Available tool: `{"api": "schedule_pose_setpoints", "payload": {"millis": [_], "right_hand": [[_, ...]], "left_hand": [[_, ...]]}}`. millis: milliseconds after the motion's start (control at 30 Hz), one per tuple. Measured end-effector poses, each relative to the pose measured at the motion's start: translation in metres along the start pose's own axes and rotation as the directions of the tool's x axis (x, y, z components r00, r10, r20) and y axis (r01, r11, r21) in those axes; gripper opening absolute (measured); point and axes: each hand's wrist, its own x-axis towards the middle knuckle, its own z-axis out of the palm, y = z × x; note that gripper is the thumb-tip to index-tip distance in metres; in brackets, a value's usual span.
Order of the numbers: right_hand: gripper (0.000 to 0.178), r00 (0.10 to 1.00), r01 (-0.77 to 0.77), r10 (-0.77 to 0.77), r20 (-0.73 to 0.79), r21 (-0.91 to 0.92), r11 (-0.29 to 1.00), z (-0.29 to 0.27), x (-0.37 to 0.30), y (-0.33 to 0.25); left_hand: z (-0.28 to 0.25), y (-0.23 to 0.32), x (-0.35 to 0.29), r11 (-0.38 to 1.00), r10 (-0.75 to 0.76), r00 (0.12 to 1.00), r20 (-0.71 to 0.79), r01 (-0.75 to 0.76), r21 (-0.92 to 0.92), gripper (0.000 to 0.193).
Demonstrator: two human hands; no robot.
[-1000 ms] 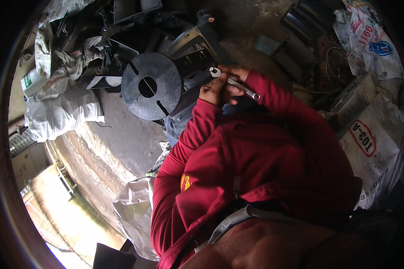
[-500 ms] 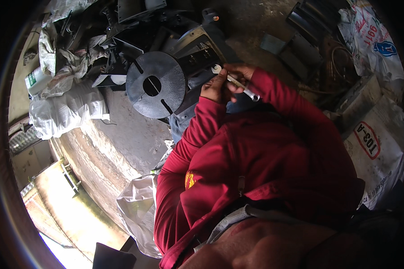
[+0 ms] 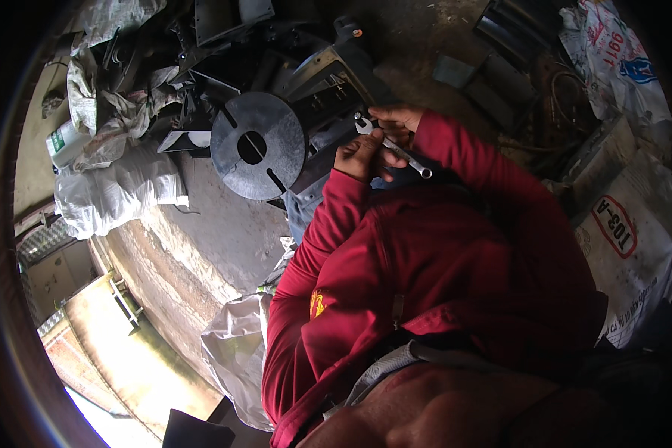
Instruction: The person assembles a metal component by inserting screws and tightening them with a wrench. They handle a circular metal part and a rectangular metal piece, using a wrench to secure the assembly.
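Observation:
My left hand (image 3: pixel 357 158) is closed round the shank of a silver combination wrench (image 3: pixel 398 151). The wrench slants from its open-jaw end, up by the fingertips, down to its ring end over my lap. At the open jaw sits a small bright metal piece, perhaps a bolt head or nut. Close beside that jaw, my right hand (image 3: pixel 397 118) has its fingers bent together; whatever they pinch is hidden. Left of the hands lies a round grey metal disc (image 3: pixel 280 138) with a central hole and two slots. Dark metal framework (image 3: pixel 328 97) stands just beyond the wrench.
Clear plastic-wrapped bundles (image 3: pixel 119 190) and a white container (image 3: pixel 66 142) lie at the left. Dark metal parts (image 3: pixel 231 30) crowd the far side. At the right are steel plates (image 3: pixel 493 86) and printed white sacks (image 3: pixel 627 254). A plastic bag (image 3: pixel 235 336) lies near my left elbow.
The wrench has turned slightly, and its ring end has dropped a little lower. The small bright piece at its open jaw now shows. Both hands stay close together in nearly the same place.

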Motion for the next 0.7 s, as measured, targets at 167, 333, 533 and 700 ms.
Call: {"api": "schedule_pose_setpoints", "payload": {"millis": [167,333,533,700], "right_hand": [[0.045,0.973,-0.066,0.075,0.219,-0.048,0.997,-0.018,0.007,-0.001],[0.036,0.992,-0.05,0.044,0.122,0.045,0.998,-0.025,0.014,0.007],[0.024,0.997,-0.054,0.061,-0.037,0.167,0.984,-0.014,0.008,-0.003],[0.031,0.993,-0.109,0.113,-0.032,0.099,0.989,-0.017,0.01,-0.006]], "left_hand": [[0.012,0.005,0.01,0.996,-0.008,0.999,-0.047,0.003,-0.094,0.039],[0.012,-0.001,0.007,0.995,0.034,0.991,-0.131,-0.046,-0.087,0.039],[-0.003,0.01,-0.002,0.997,0.071,0.985,-0.156,-0.066,0.032,0.039],[-0.008,0.014,-0.018,0.972,0.131,0.987,-0.098,-0.108,0.21,0.033]]}}
